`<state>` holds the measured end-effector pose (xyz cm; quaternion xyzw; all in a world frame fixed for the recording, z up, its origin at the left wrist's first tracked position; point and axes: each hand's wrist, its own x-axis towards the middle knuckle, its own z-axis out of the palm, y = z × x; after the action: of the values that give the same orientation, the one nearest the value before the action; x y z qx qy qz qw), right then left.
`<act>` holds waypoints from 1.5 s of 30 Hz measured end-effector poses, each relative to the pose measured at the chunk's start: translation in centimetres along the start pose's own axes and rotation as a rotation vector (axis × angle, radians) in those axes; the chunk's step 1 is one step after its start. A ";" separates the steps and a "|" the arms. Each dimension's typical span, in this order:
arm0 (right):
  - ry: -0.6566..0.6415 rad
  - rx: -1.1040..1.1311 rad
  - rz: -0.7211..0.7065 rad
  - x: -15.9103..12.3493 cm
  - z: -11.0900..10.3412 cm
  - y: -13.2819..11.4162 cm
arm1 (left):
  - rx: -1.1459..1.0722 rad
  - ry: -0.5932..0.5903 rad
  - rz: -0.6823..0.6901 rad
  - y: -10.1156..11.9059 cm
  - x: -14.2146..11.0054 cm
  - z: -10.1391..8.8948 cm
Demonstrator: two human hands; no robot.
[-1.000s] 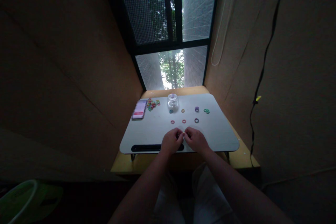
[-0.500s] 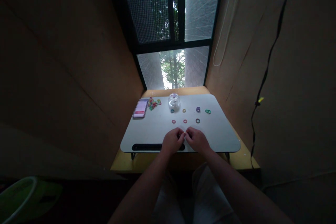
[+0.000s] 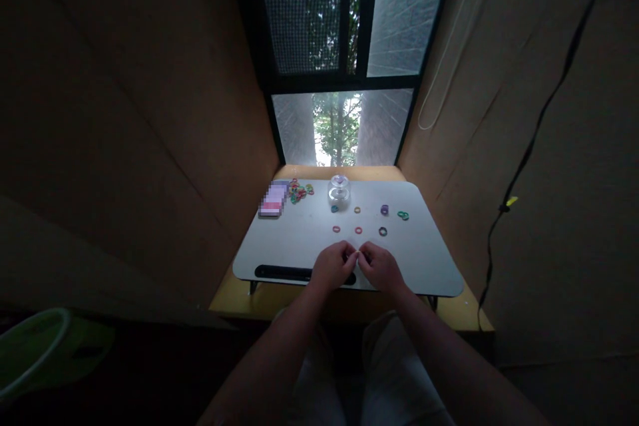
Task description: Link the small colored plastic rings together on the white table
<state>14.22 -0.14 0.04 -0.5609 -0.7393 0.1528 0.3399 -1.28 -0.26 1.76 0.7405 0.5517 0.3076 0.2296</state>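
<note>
My left hand (image 3: 335,264) and my right hand (image 3: 380,266) meet fingertip to fingertip over the front of a white lap table (image 3: 284,239). Both are closed in a pinch, with a tiny pale bit between them too small to name. Just beyond lie a pink ring-shaped band (image 3: 336,229), a red band (image 3: 358,230) and a dark band (image 3: 383,231). Farther back are a blue band (image 3: 334,209), a yellow band (image 3: 357,210), purple bands (image 3: 384,210) and green bands (image 3: 403,215).
A clear lidded jar (image 3: 339,192) stands at the back of the table. Left of it lie a pile of mixed coloured bands (image 3: 298,193) and a phone (image 3: 273,200). A black slot (image 3: 282,272) runs along the front edge. A green basket (image 3: 60,353) is at lower left.
The view has swung and tilted a little, shifting the table slightly right in the picture. My hands stay pinched together in the same place over the table, and the bands lie as before.
</note>
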 end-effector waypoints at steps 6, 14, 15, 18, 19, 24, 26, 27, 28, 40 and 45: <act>-0.009 -0.004 -0.006 0.1 -0.1 -0.1 | 0.011 0.001 0.019 -0.1 0.0 0.0; 0.005 0.032 0.003 0.0 -0.2 -0.1 | 0.041 0.001 0.009 0.0 0.1 0.2; 0.008 0.035 0.006 0.0 -0.2 0.0 | 0.042 0.003 0.004 0.1 0.1 0.2; 0.008 0.042 0.011 -0.1 -0.2 0.0 | 0.036 0.008 -0.021 0.2 0.0 0.2; 0.007 0.041 0.012 -0.1 -0.2 0.0 | 0.033 0.008 -0.028 0.3 0.0 0.2; 0.004 0.038 0.007 -0.1 -0.3 -0.1 | 0.040 0.002 -0.049 0.3 0.0 0.3; 0.007 0.033 0.007 -0.1 -0.3 -0.1 | 0.048 -0.002 -0.050 0.4 0.0 0.3; 0.008 0.030 0.006 -0.2 -0.3 -0.1 | 0.052 -0.002 -0.049 0.4 0.0 0.3; 0.008 0.027 0.005 -0.2 -0.3 -0.1 | 0.055 0.000 -0.047 0.4 0.0 0.3; 0.001 0.009 0.009 -0.1 -0.2 0.0 | -0.002 0.007 -0.056 0.1 -0.1 0.4; 0.003 0.006 0.011 -0.2 -0.2 -0.1 | -0.016 0.001 -0.056 0.3 -0.1 0.2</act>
<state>14.33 -0.39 0.20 -0.5644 -0.7351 0.1559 0.3418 -0.97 -0.43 1.77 0.7227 0.5699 0.3057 0.2437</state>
